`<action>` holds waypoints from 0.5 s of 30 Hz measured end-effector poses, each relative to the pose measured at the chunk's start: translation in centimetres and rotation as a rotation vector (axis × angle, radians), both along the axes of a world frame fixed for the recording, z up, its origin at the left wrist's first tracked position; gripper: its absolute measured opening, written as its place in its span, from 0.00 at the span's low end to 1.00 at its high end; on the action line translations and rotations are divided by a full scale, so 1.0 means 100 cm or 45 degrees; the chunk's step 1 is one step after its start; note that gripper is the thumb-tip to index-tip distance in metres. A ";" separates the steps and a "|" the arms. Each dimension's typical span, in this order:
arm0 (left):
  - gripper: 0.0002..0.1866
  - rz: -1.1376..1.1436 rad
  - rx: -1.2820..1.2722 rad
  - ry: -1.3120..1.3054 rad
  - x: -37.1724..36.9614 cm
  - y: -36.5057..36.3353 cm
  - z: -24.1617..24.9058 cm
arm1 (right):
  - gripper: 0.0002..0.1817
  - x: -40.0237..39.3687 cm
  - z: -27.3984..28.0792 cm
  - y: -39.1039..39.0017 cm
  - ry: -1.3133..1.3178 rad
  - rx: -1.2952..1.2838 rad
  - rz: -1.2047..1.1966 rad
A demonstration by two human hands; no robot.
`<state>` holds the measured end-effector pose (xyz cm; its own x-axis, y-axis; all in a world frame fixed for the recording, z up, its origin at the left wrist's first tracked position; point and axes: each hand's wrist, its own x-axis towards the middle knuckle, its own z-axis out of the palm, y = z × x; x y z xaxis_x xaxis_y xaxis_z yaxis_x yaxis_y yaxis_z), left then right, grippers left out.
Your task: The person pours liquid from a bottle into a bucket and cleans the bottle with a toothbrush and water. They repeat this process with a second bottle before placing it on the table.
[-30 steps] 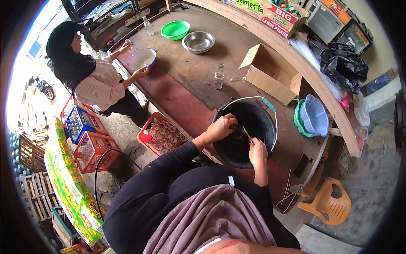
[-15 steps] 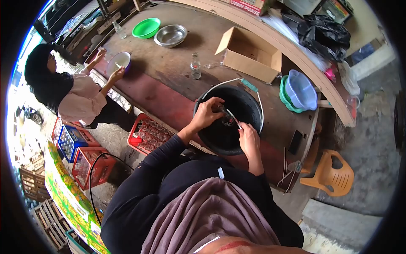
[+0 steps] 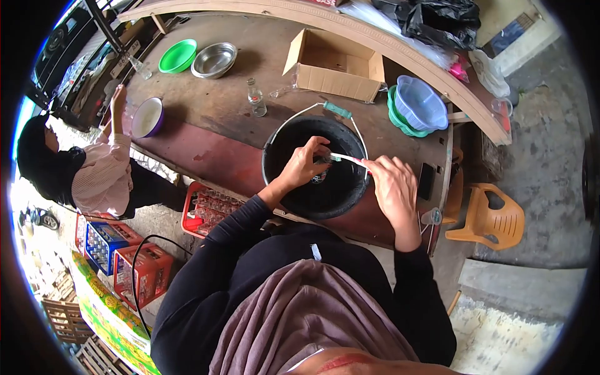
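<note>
In the head view, my left hand (image 3: 304,165) is closed around a small clear glass bottle (image 3: 319,177) above the mouth of a black bucket (image 3: 350,190). Its fingers hide most of the bottle. My right hand (image 3: 394,187) grips the handle end of a white and pink toothbrush (image 3: 350,160), past the bucket's right rim. The brush head points left and lies right at the bottle's top; whether it is inside cannot be seen. Behind the bucket, a clear glass bottle (image 3: 256,100) stands upright on the wooden table (image 3: 206,106).
An open cardboard box (image 3: 340,81) and stacked blue and green basins (image 3: 422,103) lie behind. A green basin (image 3: 177,56) and metal bowls (image 3: 214,60) sit farther left. Red crates (image 3: 144,269) stand on the floor near a co-worker (image 3: 103,169). An orange chair (image 3: 494,219) is at right.
My right hand has moved right and up, drawing the toothbrush out so that it lies nearly level. My left hand still holds the bottle. The co-worker's arm is raised higher.
</note>
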<state>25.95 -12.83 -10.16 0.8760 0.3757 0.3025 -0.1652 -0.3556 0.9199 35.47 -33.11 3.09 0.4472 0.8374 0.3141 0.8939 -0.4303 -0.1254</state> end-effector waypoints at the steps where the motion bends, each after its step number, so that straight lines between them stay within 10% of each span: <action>1: 0.29 -0.047 0.069 0.019 0.002 -0.002 0.003 | 0.11 0.004 0.003 0.001 -0.057 -0.055 0.060; 7: 0.27 -0.223 0.248 -0.006 0.006 -0.018 -0.004 | 0.04 0.017 -0.021 0.024 0.155 -0.295 0.295; 15: 0.29 -0.181 -0.035 0.113 0.005 -0.005 -0.017 | 0.04 0.034 -0.052 0.051 1.218 0.466 0.120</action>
